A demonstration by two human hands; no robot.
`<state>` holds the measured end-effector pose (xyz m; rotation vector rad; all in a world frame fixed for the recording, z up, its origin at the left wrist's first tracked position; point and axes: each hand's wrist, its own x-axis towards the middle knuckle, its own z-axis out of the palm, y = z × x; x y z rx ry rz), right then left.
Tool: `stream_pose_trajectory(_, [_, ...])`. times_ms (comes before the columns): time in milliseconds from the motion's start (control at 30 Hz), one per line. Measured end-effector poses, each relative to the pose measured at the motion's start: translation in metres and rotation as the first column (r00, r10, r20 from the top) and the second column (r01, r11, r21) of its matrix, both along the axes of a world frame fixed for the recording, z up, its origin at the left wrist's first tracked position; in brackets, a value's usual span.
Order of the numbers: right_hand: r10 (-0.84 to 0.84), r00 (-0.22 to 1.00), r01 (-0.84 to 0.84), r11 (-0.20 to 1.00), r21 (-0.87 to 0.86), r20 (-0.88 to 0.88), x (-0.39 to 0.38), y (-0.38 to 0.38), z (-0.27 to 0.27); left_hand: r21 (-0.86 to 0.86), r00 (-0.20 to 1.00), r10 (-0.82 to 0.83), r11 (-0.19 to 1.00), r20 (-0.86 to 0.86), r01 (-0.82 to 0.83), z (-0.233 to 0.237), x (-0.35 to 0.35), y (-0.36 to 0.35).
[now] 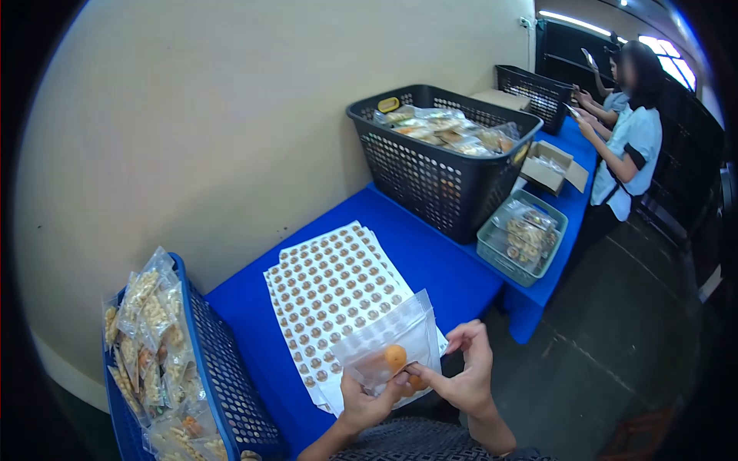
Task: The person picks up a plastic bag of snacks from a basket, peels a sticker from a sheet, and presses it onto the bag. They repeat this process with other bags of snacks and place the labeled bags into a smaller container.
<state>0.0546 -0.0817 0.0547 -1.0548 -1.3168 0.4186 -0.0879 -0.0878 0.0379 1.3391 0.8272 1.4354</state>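
My left hand (367, 403) is closed on the lower edge of a clear plastic bag (430, 330). A round orange piece (395, 356) shows at the bag, with more orange-brown shapes low down near my fingers. My right hand (469, 380) is at the bag's right side; its thumb reaches onto the bag beside my left fingertips, while its other fingers are bent and stand apart from the thumb. Under the bag lie white sheets (323, 280) printed with rows of small round brown stickers, slightly fanned in a stack.
A blue basket (231, 376) of bagged snacks stands at left. On the blue tablecloth (400, 223) are a large black basket (430, 173) of packets, a grey-green tray (492, 257) and an opened cardboard box (550, 178). People (626, 146) stand along the table's far right.
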Motion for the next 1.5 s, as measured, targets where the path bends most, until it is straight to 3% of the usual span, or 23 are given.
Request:
stream_pose_trajectory(67, [-0.016,1.000,0.016,1.000,-0.008,-0.010,0.009,-0.005,0.000,0.094,0.999,-0.054,0.994,0.004,0.053,-0.004,0.000,0.000])
stream_pose_trajectory(133, [0.224,0.972,-0.233,0.961,-0.146,-0.076,0.020,-0.008,-0.005,0.029,0.992,-0.079,0.997,0.102,0.076,0.001,0.009,-0.003])
stream_pose_trajectory(200, [0.295,0.951,-0.308,0.933,-0.188,-0.094,0.027,-0.009,0.002,-0.044,0.950,-0.236,0.967,0.204,0.250,-0.005,0.016,0.006])
stream_pose_trajectory(267, [0.388,0.922,-0.360,0.871,-0.333,0.017,0.033,-0.008,0.004,-0.010,0.976,-0.169,0.985,0.138,0.172,-0.004,0.023,0.010])
stream_pose_trajectory(367, [0.459,0.879,-0.386,0.844,-0.373,0.129,0.039,0.002,0.003,-0.020,0.989,-0.141,0.990,-0.047,0.140,-0.009,0.024,0.020])
stream_pose_trajectory(400, [0.513,0.844,-0.425,0.819,-0.385,0.160,0.042,0.007,0.000,-0.027,0.992,-0.119,0.993,-0.037,0.118,-0.009,0.023,0.023])
stream_pose_trajectory(467, [0.595,0.782,-0.506,0.779,-0.371,0.185,0.049,0.019,0.001,-0.026,0.967,-0.139,0.990,-0.216,0.136,-0.009,0.021,0.029])
stream_pose_trajectory(633, [0.796,0.579,-0.721,0.600,-0.346,0.176,0.059,0.058,0.009,-0.131,0.995,0.018,0.991,-0.098,-0.031,-0.010,0.037,0.038])
stream_pose_trajectory(767, [0.856,0.441,-0.785,0.514,-0.347,0.271,0.076,0.096,0.003,-0.157,0.962,0.095,0.978,-0.257,-0.139,-0.022,0.053,0.048])
stream_pose_trajectory(833, [0.888,0.359,-0.763,0.456,-0.457,0.287,0.088,0.114,-0.002,-0.186,0.945,0.112,0.967,-0.308,-0.176,-0.025,0.066,0.051])
stream_pose_trajectory(900, [0.905,0.315,-0.780,0.418,-0.465,0.286,0.098,0.128,-0.001,-0.004,0.915,0.237,0.968,-0.328,-0.252,-0.026,0.082,0.050])
stream_pose_trajectory(1000, [0.934,0.245,-0.794,0.348,-0.498,0.260,0.114,0.145,-0.007,0.048,0.915,0.262,0.964,-0.308,-0.260,-0.030,0.101,0.055])
stream_pose_trajectory(1067, [0.966,0.241,-0.833,0.258,-0.489,0.098,0.123,0.148,-0.011,0.053,0.922,0.267,0.963,-0.281,-0.263,-0.024,0.116,0.057])
stream_pose_trajectory(1133, [0.986,0.136,-0.825,0.168,-0.539,0.099,0.139,0.157,-0.015,-0.054,0.958,0.193,0.976,-0.212,-0.209,-0.025,0.132,0.058])
stream_pose_trajectory(1200, [0.994,0.108,-0.796,0.066,-0.601,-0.034,0.152,0.160,-0.015,-0.015,0.938,0.225,0.971,-0.263,-0.237,-0.015,0.145,0.059])
stream_pose_trajectory(1300, [1.000,0.025,-0.813,0.011,-0.582,-0.016,0.169,0.165,-0.011,-0.043,0.957,0.233,0.969,-0.171,-0.244,-0.024,0.170,0.060])
stream_pose_trajectory(1400, [1.000,-0.006,-0.794,-0.008,-0.608,-0.005,0.181,0.167,0.006,-0.107,0.946,0.156,0.975,-0.284,-0.193,-0.020,0.182,0.058])
stream_pose_trajectory(1467, [0.993,-0.075,-0.873,-0.019,-0.487,0.096,0.189,0.168,0.006,-0.158,0.960,0.175,0.965,-0.220,-0.212,-0.020,0.191,0.058])
stream_pose_trajectory(1500, [0.990,-0.012,-0.897,0.053,-0.439,0.144,0.192,0.168,0.003,-0.222,0.948,0.173,0.946,-0.266,-0.235,-0.015,0.195,0.056])
